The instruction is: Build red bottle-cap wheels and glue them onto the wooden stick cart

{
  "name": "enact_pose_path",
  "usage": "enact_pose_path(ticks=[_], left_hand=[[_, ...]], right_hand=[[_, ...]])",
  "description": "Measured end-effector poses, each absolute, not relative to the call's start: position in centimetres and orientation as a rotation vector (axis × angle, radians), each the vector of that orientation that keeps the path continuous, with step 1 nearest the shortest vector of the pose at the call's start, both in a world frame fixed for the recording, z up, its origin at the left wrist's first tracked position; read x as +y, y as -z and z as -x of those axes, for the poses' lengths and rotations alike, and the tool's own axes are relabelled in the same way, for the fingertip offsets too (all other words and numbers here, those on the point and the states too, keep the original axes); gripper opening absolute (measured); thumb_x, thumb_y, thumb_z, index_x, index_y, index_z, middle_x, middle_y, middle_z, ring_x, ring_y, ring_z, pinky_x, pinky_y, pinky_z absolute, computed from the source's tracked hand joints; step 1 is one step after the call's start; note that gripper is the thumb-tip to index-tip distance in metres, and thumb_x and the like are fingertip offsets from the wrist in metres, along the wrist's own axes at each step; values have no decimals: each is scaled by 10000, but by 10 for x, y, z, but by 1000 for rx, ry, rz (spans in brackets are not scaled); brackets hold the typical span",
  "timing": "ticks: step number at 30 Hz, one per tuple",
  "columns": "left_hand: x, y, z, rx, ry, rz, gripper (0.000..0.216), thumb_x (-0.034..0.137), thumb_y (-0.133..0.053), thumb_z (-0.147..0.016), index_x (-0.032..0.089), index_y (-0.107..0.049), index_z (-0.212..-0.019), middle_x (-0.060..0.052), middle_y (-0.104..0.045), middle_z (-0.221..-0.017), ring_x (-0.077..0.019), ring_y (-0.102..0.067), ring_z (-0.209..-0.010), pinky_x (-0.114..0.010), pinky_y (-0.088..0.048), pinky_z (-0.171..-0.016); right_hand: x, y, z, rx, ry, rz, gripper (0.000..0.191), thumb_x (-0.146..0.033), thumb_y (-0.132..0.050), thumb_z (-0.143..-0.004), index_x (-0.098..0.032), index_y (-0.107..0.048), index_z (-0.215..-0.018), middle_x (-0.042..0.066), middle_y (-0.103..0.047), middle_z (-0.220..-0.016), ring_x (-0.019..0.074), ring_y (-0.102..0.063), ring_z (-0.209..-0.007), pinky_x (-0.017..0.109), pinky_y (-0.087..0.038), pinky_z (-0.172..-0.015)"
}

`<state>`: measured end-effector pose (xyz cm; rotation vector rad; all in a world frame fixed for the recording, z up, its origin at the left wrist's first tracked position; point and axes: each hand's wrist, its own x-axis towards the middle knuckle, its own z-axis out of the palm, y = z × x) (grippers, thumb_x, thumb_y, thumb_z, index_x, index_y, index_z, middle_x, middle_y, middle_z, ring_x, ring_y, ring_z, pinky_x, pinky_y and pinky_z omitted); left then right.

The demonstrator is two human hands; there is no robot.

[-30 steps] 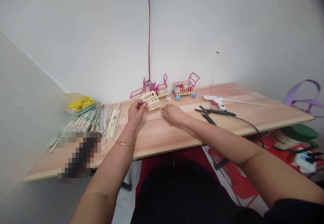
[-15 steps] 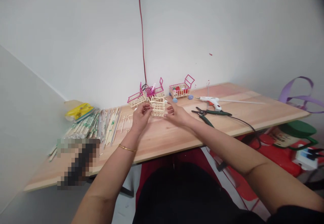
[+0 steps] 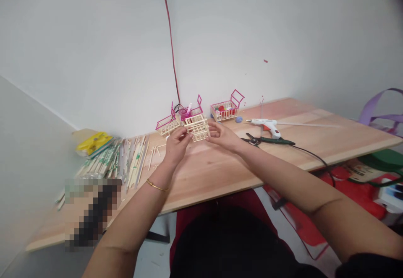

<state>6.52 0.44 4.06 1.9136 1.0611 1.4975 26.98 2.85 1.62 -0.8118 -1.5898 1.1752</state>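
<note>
Between my two hands is a small basket frame (image 3: 197, 128) of pale wooden sticks, tilted and held above the table. My left hand (image 3: 178, 144) pinches its near left corner between thumb and fingers. On the other side my right hand (image 3: 224, 136) grips the frame's right end, fingers behind and thumb in front. Just beyond stand two miniature carts with pink rims, the left cart (image 3: 168, 124) and the middle cart (image 3: 191, 111), partly hidden by the frame. A third pink-rimmed cart (image 3: 225, 111) holds small coloured pieces.
A white glue gun (image 3: 267, 126) and green-handled pliers (image 3: 273, 141) lie to the right. Bundled sticks (image 3: 102, 159), loose sticks (image 3: 135, 160) and a yellow packet (image 3: 95, 142) are at the left. A red cord (image 3: 171, 39) hangs down the wall behind the wooden table (image 3: 208, 177).
The stick frame has tipped and turned in my hands, its right end now higher. My right-hand fingers have closed in on its right side. The view has shifted slightly.
</note>
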Motion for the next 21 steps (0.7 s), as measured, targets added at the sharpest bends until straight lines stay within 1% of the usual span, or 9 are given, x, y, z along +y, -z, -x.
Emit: enact_pose_path(ticks=[2, 4, 6, 8, 11, 14, 18, 21], left_hand=[[6, -38, -65, 1045, -1531, -1893, 145, 295, -639, -806, 208, -709, -900, -57, -660, -1041, -202, -598, -1006, -343, -490, -871], [6, -34, -64, 1058, -1537, -1885, 180, 315, -610, -837, 233, -715, -958, -57, -643, -1095, -211, -572, -1088, -379, -449, -962], [5, -29, -62, 1101, -1477, -1943, 221, 332, -576, -864, 250, -711, -1017, -64, -619, -1161, -221, -519, -1187, -406, -367, -1060], [3, -27, -61, 1141, -1426, -1982, 259, 345, -556, -876, 263, -692, -1081, -72, -586, -1234, -232, -427, -1299, -423, -281, -1127], [1, -28, -61, 1092, -1314, -2005, 320, 344, -533, -889, 266, -635, -1183, -94, -541, -1310, -240, -323, -1387, -440, -213, -1163], [0, -31, -60, 1076, -1201, -2098, 369, 327, -522, -898, 273, -577, -1258, -103, -432, -1431, -250, -249, -1425, -459, -205, -1166], [-2, -31, -59, 1064, -1123, -2246, 412, 298, -512, -908, 277, -510, -1319, -90, -268, -1540, -257, -209, -1440, -472, -224, -1160], [-4, -30, -59, 1069, -1152, -2299, 437, 271, -492, -920, 267, -462, -1357, -91, -222, -1560, -255, -210, -1439, -471, -215, -1165]], right_hand=[[27, -12, -266, -1523, -1197, 841, 658, -261, -750, -655, -180, -457, -1238, 122, -543, -1200, 176, -639, -954, 399, -508, -918], [23, -8, -262, -1498, -1203, 868, 634, -266, -746, -666, -201, -456, -1227, 109, -543, -1193, 167, -642, -930, 393, -519, -898], [19, -7, -259, -1504, -1201, 865, 604, -256, -736, -682, -226, -449, -1213, 95, -543, -1195, 158, -645, -911, 382, -529, -884], [15, -8, -258, -1499, -1214, 860, 583, -240, -725, -694, -240, -441, -1203, 92, -534, -1214, 151, -646, -898, 367, -536, -874], [13, -10, -261, -1456, -1240, 868, 561, -230, -718, -697, -241, -445, -1187, 94, -527, -1214, 139, -643, -869, 348, -539, -853], [14, -11, -265, -1461, -1259, 858, 525, -235, -710, -710, -242, -460, -1171, 94, -523, -1235, 139, -643, -878, 332, -536, -830], [11, -15, -265, -1499, -1327, 835, 473, -225, -676, -748, -228, -475, -1177, 99, -532, -1279, 151, -650, -921, 316, -528, -814], [7, -18, -260, -1494, -1388, 819, 421, -211, -663, -760, -214, -499, -1148, 87, -580, -1227, 159, -650, -936, 310, -520, -821]])
